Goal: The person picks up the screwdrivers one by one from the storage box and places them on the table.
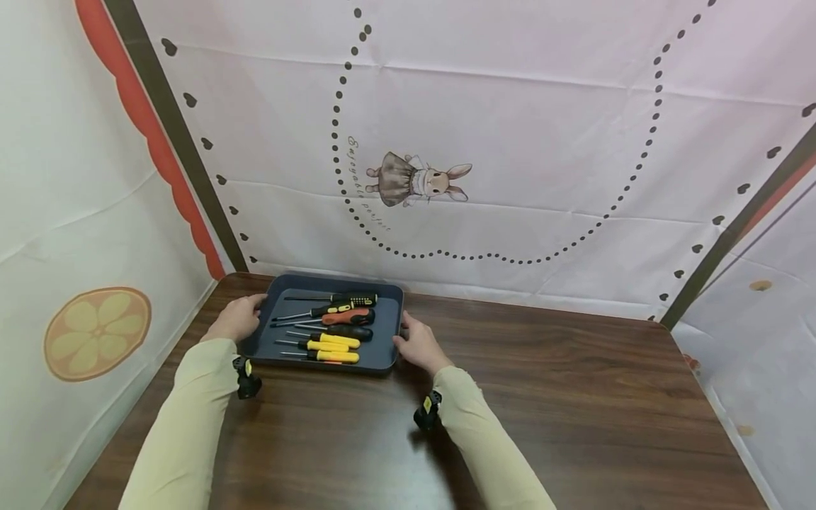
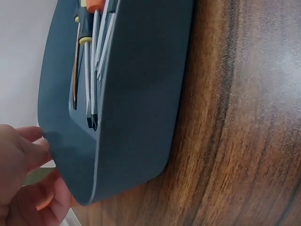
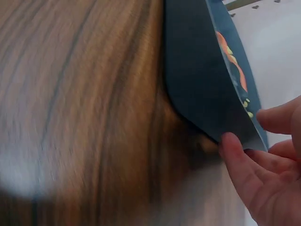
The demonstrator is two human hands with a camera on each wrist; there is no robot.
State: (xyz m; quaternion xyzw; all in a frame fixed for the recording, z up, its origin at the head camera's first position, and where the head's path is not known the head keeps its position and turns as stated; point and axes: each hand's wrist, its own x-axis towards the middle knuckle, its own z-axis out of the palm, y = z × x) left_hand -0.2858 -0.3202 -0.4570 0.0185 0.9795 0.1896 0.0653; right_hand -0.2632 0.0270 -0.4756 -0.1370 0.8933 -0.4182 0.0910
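A left hand (image 1: 237, 319) and a right hand (image 1: 421, 343) are gripping a shallow, dark blue-grey rectangular tray (image 1: 387, 329) by opposite ends.
The tray is lying between the two hands, at the far left of a dark brown wood-grain table (image 1: 561, 397); the left hand's fingers are clasping its left end near a corner, and the right hand's thumb and fingers are pinching its right end. Inside, slim metal-shafted screwdrivers (image 1: 347, 332) are lying side by side, their shafts pointing toward the left hand and their handles toward the right: two black-and-yellow handles farthest back, then an orange-and-black one, a black one, and three yellow ones nearest the front wall.
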